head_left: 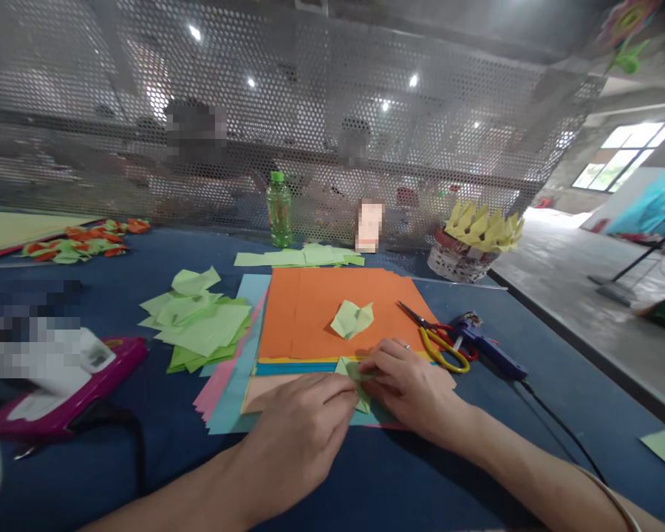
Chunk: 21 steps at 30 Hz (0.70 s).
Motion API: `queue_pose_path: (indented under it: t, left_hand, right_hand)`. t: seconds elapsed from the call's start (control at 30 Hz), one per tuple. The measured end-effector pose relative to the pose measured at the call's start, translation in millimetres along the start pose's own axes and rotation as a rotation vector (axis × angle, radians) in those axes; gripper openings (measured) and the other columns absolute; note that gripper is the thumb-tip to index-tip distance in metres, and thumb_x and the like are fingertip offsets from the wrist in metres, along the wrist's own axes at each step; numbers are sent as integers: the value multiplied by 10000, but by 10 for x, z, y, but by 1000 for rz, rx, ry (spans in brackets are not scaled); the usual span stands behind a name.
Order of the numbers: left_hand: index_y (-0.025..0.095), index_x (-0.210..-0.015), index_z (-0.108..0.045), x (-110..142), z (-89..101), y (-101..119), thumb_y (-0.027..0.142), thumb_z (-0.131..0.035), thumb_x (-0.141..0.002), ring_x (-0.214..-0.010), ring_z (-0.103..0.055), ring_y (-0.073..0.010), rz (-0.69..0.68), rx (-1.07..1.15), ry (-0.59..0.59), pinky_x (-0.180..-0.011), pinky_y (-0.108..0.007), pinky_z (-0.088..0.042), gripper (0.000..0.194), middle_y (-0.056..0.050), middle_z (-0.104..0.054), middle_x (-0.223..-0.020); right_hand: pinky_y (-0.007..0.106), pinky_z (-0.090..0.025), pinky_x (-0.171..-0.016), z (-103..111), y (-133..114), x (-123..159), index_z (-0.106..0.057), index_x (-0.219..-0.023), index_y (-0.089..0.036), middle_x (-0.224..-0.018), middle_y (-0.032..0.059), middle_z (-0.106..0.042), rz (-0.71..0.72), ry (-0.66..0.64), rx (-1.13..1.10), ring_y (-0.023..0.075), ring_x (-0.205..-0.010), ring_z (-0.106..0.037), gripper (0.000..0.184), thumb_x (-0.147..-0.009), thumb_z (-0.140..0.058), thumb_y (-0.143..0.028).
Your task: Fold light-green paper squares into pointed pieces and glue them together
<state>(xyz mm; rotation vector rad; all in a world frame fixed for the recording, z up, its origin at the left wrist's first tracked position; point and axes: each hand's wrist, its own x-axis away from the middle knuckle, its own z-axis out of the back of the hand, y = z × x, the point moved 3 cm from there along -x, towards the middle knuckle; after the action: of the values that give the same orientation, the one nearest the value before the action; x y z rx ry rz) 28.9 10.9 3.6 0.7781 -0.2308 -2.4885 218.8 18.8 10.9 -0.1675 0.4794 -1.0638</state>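
A small piece of light green paper (363, 400) lies between my two hands, over the near edge of a stack of coloured paper. My left hand (310, 417) is closed on its left side, fingertips pinched together. My right hand (402, 380) grips the other side with bent fingers, a ring on one of them. Just beyond, a folded light green paper piece (352, 319) rests on the orange sheet (310, 295) topping the stack. Scissors (443, 349) with yellow and red handles lie right of my right hand, beside a blue glue gun (490, 347).
Cut green paper (205, 325) is heaped at the left, near a magenta-and-white device (60, 384). Green strips (304, 256) and a green bottle (279, 210) stand behind the stack. A basket (457, 257) holds yellow folded paper. A perforated metal screen (310, 96) closes the back.
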Motion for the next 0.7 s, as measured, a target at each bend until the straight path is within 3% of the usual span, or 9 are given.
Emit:
queue_pose_path:
  t: [0.2, 0.37, 0.7]
  left_hand:
    - [192, -1257, -609, -30, 7, -19, 132, -450, -997, -1067, -657, -240, 32, -68, -3, -908, -392, -539, 310, -75, -686, -1213]
    - [196, -1237, -629, -24, -16, -36, 146, -429, -1006, -1095, -650, -273, 64, -97, -91, -895, -435, -549, 310, -75, -682, -1243]
    - [171, -1219, -648, -15, -19, -26, 137, -415, -1007, -1089, -650, -283, 44, -111, -123, -913, -462, -547, 317, -75, -689, -1244]
  right_hand:
    - [269, -484, -863, -11, -1, -2, -660, -979, -247, -945, -2, -639, 20, 26, -14, 152, -861, -617, 183, -877, -647, -97]
    - [274, -490, -862, -9, 4, 0, -657, -971, -237, -943, 8, -641, 38, 27, -14, 161, -867, -618, 160, -880, -644, -105]
    - [282, -503, -849, -15, 22, 7, -646, -1001, -235, -973, 21, -650, 43, 38, -30, 170, -889, -634, 123, -913, -625, -152]
